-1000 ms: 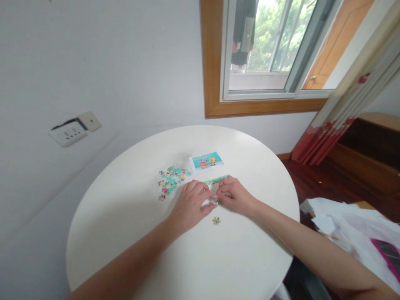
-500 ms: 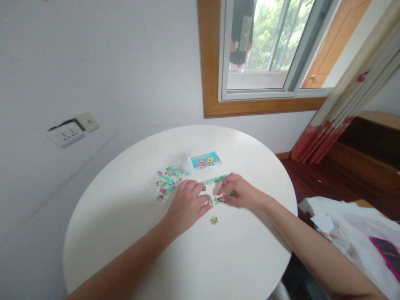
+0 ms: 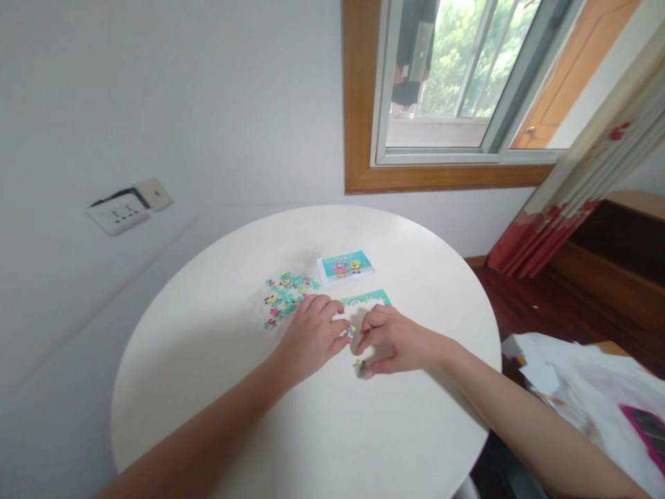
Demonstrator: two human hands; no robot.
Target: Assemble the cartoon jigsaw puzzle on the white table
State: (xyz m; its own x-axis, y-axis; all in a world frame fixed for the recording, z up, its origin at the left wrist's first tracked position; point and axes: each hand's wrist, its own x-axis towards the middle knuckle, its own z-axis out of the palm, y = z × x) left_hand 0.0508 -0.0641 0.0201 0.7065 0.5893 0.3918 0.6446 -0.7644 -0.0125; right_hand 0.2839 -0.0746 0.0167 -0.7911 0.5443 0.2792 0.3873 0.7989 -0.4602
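My left hand [image 3: 314, 338] rests on the table with curved fingers. Its thumb and index fingertip pinch a small jigsaw piece [image 3: 352, 331] with white and yellow on it. To the right is my right hand [image 3: 392, 339], thumb and fingers apart, the thumb tip at the edge of a loose yellow-green jigsaw piece [image 3: 359, 366]. Beyond the hands lies a joined strip of puzzle [image 3: 371, 299], green and teal, partly hidden by them. A heap of loose jigsaw pieces [image 3: 285, 294] spreads left of the strip, partly behind my left hand.
A flat box with a cartoon picture [image 3: 346, 267] lies farther back on the round white table [image 3: 208, 374]. The wall with a socket [image 3: 118, 213] and a window stands behind. At the right are white plastic bags [image 3: 587, 388] and a pink-edged dark object [image 3: 647, 426].
My right hand has moved toward me, from beside the left fingertips to the loose yellow-green piece. My left hand stays nearly in place. The view has shifted slightly.
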